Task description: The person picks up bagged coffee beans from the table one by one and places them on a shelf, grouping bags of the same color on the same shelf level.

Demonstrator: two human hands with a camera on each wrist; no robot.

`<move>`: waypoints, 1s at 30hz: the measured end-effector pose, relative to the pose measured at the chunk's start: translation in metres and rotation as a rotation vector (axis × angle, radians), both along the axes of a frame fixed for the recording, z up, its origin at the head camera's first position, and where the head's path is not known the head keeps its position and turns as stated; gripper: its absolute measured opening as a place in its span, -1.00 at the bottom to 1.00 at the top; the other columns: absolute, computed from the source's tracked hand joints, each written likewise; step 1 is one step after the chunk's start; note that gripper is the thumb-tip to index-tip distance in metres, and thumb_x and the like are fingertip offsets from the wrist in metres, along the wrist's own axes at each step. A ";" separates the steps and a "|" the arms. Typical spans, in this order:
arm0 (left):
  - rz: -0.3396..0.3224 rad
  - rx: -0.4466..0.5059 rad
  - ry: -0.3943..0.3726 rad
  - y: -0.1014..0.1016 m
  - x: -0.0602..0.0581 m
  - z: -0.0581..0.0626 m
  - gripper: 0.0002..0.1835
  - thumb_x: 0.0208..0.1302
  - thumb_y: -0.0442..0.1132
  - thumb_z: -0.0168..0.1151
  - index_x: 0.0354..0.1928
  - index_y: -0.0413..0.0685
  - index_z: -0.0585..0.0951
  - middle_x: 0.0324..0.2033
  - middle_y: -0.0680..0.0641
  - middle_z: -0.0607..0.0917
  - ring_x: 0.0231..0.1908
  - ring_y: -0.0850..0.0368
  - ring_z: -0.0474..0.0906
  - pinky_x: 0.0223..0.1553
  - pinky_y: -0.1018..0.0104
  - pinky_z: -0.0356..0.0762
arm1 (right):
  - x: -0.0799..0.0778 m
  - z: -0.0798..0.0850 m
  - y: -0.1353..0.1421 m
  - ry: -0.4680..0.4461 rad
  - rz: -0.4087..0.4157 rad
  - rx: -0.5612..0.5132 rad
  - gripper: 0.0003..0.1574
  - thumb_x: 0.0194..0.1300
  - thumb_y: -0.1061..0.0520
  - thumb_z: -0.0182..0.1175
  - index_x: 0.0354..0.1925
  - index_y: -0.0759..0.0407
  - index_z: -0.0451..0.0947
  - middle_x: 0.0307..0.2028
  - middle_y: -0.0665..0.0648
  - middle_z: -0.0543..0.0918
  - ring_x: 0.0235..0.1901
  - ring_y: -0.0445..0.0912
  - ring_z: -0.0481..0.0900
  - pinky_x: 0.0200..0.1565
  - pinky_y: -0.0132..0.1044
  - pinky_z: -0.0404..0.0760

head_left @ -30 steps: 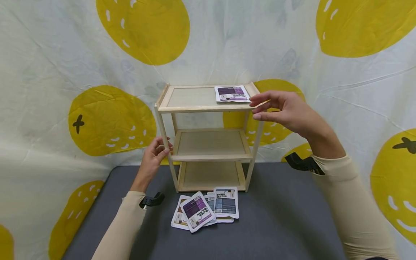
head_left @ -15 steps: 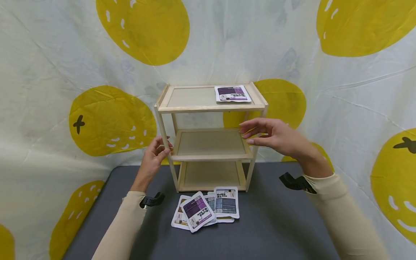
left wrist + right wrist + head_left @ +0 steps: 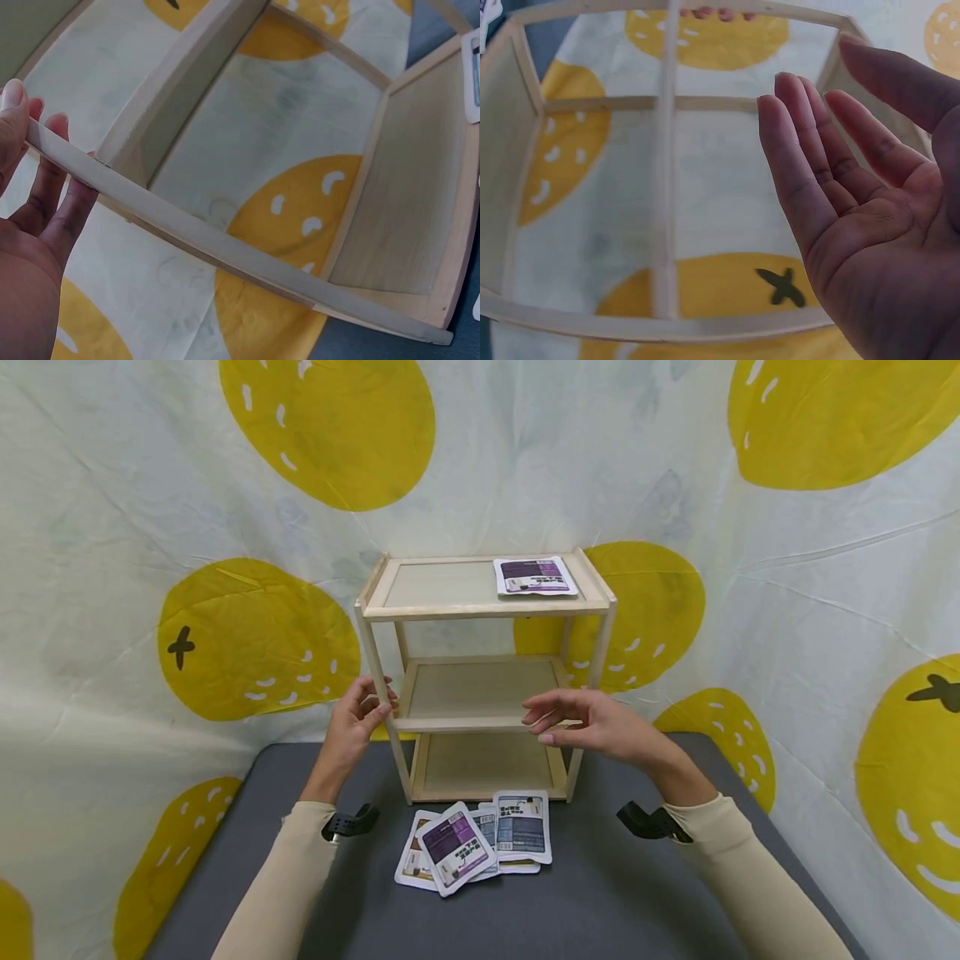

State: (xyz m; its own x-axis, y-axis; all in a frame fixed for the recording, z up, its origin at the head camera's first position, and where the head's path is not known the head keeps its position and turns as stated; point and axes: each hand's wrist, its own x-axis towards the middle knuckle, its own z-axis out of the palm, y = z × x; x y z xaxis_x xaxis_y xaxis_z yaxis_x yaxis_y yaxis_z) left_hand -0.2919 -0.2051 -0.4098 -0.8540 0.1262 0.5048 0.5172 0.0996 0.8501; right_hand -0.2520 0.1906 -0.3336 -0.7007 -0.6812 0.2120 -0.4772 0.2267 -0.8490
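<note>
A three-tier light wooden shelf rack [image 3: 465, 724] stands on the dark table. My left hand [image 3: 351, 722] holds its left front post [image 3: 187, 217], thumb on one side and fingers on the other. In front of the middle tier's right end, my right hand [image 3: 600, 724] hangs with nothing in it, fingers relaxed and slightly bent. A flat white-edged purple packet [image 3: 536, 577] lies on the top tier, toward the right. Several similar packets overlap on the table before the rack, a purple one [image 3: 457, 849] and a blue one [image 3: 522, 827] uppermost.
The dark grey table [image 3: 615, 893] extends to both sides of the rack. A pale cloth [image 3: 480, 460] printed with big yellow fruit hangs behind and around it. Each wrist carries a black strap mount [image 3: 648, 821].
My right hand has come down and to the left, from beside the top tier to in front of the middle one. The left hand, the rack and the packets stay put.
</note>
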 end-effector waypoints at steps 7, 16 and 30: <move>0.000 0.008 -0.007 0.000 0.000 -0.001 -0.65 0.45 -0.45 0.15 0.23 -0.17 0.47 -0.03 -0.29 0.57 0.01 -0.31 0.59 0.06 0.31 0.64 | 0.000 -0.023 -0.012 -0.024 -0.002 -0.017 -0.41 0.35 0.20 0.35 0.31 0.18 0.48 0.07 0.16 0.69 0.07 0.20 0.64 0.07 -0.23 0.66; -0.004 0.025 -0.015 0.001 0.001 -0.001 -0.63 0.44 -0.45 0.16 0.24 -0.17 0.46 -0.05 -0.25 0.58 -0.02 -0.31 0.59 0.04 0.27 0.66 | 0.000 -0.051 -0.025 -0.094 0.035 -0.053 -0.23 0.37 0.22 0.32 0.46 0.22 0.29 0.13 0.21 0.65 0.11 0.20 0.64 0.08 -0.22 0.66; -0.012 0.017 -0.002 0.000 0.001 0.000 -0.62 0.44 -0.46 0.15 0.24 -0.14 0.48 -0.04 -0.32 0.56 -0.05 -0.25 0.60 0.02 0.31 0.65 | 0.002 -0.085 -0.042 -0.162 0.050 -0.038 -0.27 0.37 0.19 0.33 0.43 0.18 0.33 0.14 0.21 0.64 0.14 0.18 0.62 0.08 -0.24 0.64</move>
State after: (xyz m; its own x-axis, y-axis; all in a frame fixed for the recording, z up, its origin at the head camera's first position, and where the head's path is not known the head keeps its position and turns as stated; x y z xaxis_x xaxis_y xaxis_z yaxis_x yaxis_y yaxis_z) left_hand -0.2913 -0.2047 -0.4099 -0.8532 0.1281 0.5055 0.5169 0.0786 0.8524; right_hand -0.2496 0.1482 -0.4189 -0.6929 -0.7100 0.1253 -0.3436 0.1723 -0.9232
